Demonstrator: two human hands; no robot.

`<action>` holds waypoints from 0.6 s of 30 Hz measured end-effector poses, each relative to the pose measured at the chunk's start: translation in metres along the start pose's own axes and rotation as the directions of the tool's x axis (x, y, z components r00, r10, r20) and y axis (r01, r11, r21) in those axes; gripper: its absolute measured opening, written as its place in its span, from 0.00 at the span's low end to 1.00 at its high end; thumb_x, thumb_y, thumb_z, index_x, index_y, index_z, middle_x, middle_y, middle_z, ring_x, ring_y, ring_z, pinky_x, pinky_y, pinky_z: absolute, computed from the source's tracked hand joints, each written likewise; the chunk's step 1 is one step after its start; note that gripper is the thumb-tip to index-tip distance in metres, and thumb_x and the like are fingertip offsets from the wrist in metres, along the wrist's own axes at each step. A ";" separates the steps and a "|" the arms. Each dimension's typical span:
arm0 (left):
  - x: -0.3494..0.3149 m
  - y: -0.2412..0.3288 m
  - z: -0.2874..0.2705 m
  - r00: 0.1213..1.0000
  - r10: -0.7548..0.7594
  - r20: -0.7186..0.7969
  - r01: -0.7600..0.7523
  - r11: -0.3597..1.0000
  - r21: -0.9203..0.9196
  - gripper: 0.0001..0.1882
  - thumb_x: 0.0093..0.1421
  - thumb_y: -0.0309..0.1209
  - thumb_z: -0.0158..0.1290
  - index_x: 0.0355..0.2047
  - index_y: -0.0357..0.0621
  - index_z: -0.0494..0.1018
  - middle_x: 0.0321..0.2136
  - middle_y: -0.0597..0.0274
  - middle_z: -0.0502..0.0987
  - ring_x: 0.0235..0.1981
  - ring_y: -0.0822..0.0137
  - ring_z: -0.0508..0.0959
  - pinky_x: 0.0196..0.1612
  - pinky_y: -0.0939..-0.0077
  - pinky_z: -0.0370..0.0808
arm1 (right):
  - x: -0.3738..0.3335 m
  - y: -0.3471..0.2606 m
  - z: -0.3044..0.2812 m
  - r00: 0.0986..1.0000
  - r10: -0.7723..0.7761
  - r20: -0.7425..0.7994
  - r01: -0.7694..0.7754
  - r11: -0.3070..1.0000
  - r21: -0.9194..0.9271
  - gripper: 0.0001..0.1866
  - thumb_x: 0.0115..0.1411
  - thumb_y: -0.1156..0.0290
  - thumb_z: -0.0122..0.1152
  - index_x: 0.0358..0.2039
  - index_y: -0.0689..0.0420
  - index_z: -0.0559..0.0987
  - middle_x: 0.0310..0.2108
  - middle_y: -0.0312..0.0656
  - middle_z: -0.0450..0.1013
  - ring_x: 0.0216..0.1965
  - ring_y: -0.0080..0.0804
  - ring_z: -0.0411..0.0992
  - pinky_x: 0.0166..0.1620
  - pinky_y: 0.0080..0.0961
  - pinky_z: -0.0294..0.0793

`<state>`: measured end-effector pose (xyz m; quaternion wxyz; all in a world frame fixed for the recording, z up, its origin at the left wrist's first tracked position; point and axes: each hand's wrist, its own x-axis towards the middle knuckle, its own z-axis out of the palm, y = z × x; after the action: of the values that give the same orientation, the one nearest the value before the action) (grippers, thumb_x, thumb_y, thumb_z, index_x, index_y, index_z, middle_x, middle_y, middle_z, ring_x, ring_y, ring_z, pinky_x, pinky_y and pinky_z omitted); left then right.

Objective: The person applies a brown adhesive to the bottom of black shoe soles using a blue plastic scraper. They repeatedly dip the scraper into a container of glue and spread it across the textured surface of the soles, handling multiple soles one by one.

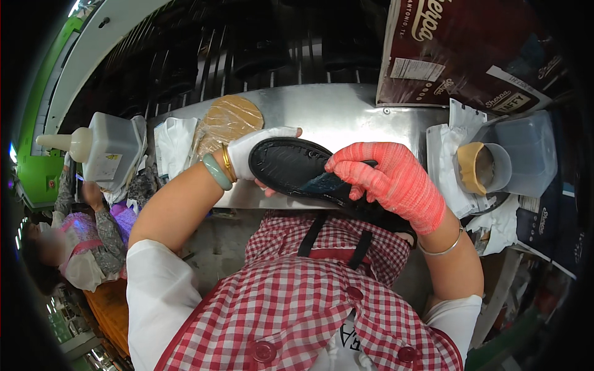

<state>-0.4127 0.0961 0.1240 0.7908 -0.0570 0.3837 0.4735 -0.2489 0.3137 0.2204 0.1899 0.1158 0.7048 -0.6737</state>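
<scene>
A black shoe, its sole side turned up, is held at a slant above the metal bench. My left hand, in a white glove with bare fingertips, grips its broad end from the far left and underneath. Over the narrower part my right hand in a coral knit glove is closed, fingertips at the sole. A short dark tip pokes out between those fingers; most of the held item is hidden. Beside the fingertips, a glossy bluish patch marks the sole. The shoe's other end disappears under the right hand.
Left stands a white squeeze bottle, near a plastic-wrapped tan disc. Right are a clear container, a cup with a tan rim piece and white papers. A maroon box stands behind; a dark slatted conveyor lies beyond. Another person works at left.
</scene>
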 end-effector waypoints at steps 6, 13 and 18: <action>-0.007 0.009 0.014 0.989 0.095 -0.117 -0.072 0.979 0.189 0.27 0.57 0.48 0.46 0.42 0.32 0.71 0.26 0.49 0.78 0.20 0.62 0.76 0.24 0.74 0.70 | -0.008 0.002 -0.011 1.000 -0.018 -0.019 0.017 0.999 -0.037 0.14 0.57 0.64 0.56 0.35 0.62 0.80 0.25 0.37 0.74 0.21 0.19 0.68 0.28 0.17 0.70; -0.004 0.011 0.022 0.944 0.101 -0.315 -0.051 0.985 0.163 0.35 0.60 0.56 0.39 0.38 0.28 0.73 0.20 0.42 0.77 0.12 0.54 0.76 0.09 0.74 0.70 | -0.029 0.018 -0.027 0.993 0.057 -0.099 -0.062 0.997 -0.056 0.13 0.57 0.65 0.56 0.35 0.61 0.80 0.24 0.35 0.74 0.21 0.18 0.68 0.26 0.15 0.67; 0.003 0.007 0.003 0.995 0.018 -0.101 -0.009 0.996 0.088 0.36 0.60 0.57 0.40 0.40 0.28 0.71 0.22 0.41 0.77 0.14 0.52 0.77 0.11 0.70 0.72 | -0.050 0.027 -0.037 0.981 0.064 -0.184 -0.065 0.998 -0.001 0.12 0.57 0.66 0.57 0.35 0.60 0.80 0.24 0.33 0.74 0.21 0.16 0.68 0.25 0.11 0.65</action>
<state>-0.4155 0.1027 0.1262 0.7688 -0.0437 0.4441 0.4581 -0.1969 0.3566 0.2174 0.1461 0.1998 0.7176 -0.6511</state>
